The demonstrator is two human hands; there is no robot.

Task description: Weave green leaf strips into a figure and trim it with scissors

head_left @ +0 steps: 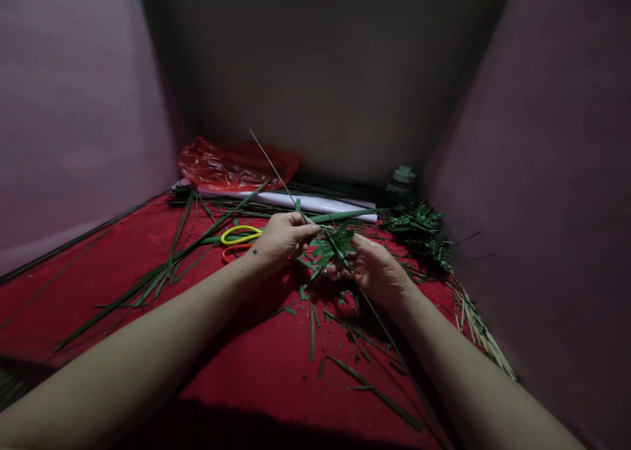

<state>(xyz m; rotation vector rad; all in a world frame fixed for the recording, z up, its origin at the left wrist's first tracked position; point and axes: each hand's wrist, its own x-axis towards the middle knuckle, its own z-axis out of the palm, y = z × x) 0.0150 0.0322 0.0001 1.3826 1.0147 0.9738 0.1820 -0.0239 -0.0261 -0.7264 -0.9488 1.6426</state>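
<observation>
A small woven piece of green leaf strips (331, 247) sits between the two hands, above the red cloth (246, 358) and just right of the scissors. The left hand (283, 238) is closed, fingertips pinching one long thin strip (276, 171) that rises up and to the left from the woven piece. The right hand (377, 269) is curled around the piece's right side, fingers gripping it from below.

No writing, brand or label can be read anywhere.

One pair of scissors (236, 238) lies just left of the left hand, with one yellow loop and one orange loop to its handles. Short cut bits of leaf (315, 335) are scattered on the cloth below the woven piece; too many and too small to count surely. Several long leaves (162, 269) lie fanned out to the left of the scissors. Behind the woven piece lies one white roll (296, 202), and behind that one crumpled red plastic bag (236, 164). To the right of the roll stands one dark bottle (401, 182), and beside it a heap of finished green pieces (419, 230). A bundle of pale thin sticks (480, 332) lies along the cloth's right edge.
</observation>
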